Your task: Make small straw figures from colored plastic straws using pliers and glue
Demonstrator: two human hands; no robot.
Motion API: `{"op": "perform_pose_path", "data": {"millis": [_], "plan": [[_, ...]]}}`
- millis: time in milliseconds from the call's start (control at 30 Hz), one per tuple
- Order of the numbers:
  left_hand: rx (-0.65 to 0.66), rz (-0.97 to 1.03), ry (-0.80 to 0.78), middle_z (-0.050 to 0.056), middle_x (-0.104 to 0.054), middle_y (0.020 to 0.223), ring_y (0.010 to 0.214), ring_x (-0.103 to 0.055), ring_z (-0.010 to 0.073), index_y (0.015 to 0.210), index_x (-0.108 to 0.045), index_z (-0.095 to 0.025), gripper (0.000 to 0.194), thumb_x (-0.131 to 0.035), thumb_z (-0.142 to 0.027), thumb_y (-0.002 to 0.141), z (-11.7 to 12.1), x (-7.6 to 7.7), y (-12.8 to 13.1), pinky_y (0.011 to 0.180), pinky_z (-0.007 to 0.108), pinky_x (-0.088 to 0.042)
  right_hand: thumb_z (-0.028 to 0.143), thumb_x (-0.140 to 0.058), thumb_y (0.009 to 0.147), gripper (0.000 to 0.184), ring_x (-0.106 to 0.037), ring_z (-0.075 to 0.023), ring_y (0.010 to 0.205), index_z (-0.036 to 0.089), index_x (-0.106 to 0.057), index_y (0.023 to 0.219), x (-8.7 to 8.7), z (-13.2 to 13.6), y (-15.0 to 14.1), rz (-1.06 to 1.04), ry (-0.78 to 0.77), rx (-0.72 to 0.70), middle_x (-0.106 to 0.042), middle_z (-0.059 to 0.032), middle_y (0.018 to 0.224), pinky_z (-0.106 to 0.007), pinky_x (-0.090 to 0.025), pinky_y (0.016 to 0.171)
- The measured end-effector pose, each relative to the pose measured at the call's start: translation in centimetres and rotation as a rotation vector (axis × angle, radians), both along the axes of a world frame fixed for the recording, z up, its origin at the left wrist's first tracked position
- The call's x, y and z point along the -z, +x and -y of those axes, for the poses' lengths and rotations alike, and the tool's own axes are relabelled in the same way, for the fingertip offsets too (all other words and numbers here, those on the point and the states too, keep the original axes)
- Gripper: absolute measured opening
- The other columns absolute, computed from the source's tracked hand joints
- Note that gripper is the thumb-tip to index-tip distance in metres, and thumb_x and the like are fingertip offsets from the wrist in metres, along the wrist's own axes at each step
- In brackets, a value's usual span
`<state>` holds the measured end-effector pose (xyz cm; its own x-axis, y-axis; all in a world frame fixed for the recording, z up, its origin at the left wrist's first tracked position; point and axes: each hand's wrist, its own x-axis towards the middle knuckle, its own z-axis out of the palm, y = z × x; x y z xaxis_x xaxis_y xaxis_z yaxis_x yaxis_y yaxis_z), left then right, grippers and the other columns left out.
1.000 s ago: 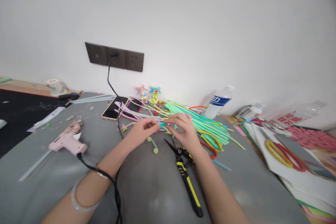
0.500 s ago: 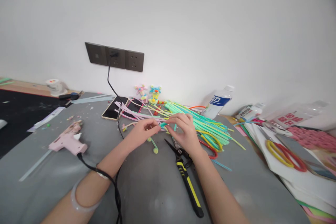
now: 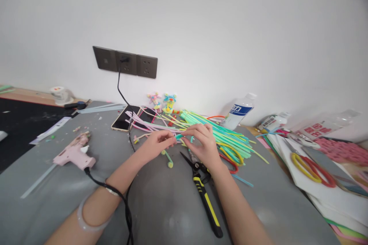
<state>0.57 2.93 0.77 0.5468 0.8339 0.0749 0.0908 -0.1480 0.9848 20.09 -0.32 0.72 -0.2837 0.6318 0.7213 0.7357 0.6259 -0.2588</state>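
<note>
Between my two hands is a short turquoise pipe cleaner piece, pinched at both ends. My left hand closes on its left end, fingers curled. On its right end are the thumb and fingertips of my right hand, also closed. Below them on the grey mat lies a small green pipe cleaner with coiled yellow-green ends. Black-and-yellow pruning shears lie under my right wrist, their upper part partly covered. Behind my right hand spreads a bundle of green pipe cleaners; pink pipe cleaners lie behind my left.
A pink hot glue gun lies at left, its black cable running under my left forearm. Two small pipe cleaner figures, a phone and a bottle are near the wall. Yellow-red scissors rest on papers at right.
Both hands stay almost in place on the turquoise piece. It shows slightly differently between the fingertips; nothing else has visibly moved.
</note>
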Motion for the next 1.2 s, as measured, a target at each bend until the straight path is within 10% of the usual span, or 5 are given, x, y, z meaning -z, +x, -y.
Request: {"op": "perform_pose_path", "data": {"millis": [1200], "plan": [[0.093,-0.047,0.009,-0.002,-0.053,0.065,0.06,-0.048,0.0111,0.065,-0.052,-0.017,0.032,-0.057,-0.044,0.081,-0.08,0.45,-0.02,0.058,0.023,-0.038,0.021,-0.063,0.09,0.002,-0.064,-0.0181,0.083,0.024,-0.062,0.09,0.28,-0.09,-0.15,0.022,0.009,0.003,-0.069,-0.0021,0.089,-0.037,-0.03,0.079]]}}
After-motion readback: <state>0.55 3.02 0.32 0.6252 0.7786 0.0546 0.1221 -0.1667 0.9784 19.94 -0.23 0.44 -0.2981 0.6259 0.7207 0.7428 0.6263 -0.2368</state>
